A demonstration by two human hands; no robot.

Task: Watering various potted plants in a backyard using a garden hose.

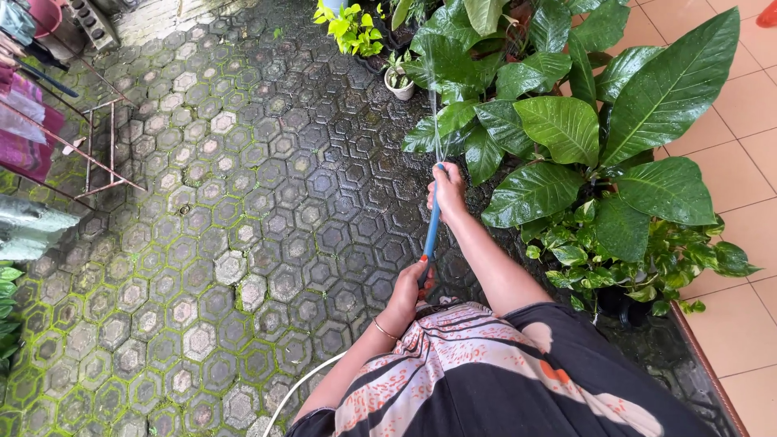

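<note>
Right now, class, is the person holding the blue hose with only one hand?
No: both the right hand and the left hand hold the blue hose.

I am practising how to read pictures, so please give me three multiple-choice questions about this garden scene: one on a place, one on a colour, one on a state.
1. Where is the small white pot?
A. on the paving, left of the big leaves
B. on the tiled floor at the right
C. on the metal rack

2. What colour is the hose between the hands?
A. red
B. blue
C. yellow

3. In what state is the paving?
A. dry and dusty
B. covered with snow
C. wet and shiny

Answers:
1 A, the pot stands on the hexagon stones beside the big-leaf plant.
2 B, the blue piece runs from the left hand to the right hand.
3 C, the stones shine darkly with water.
</note>
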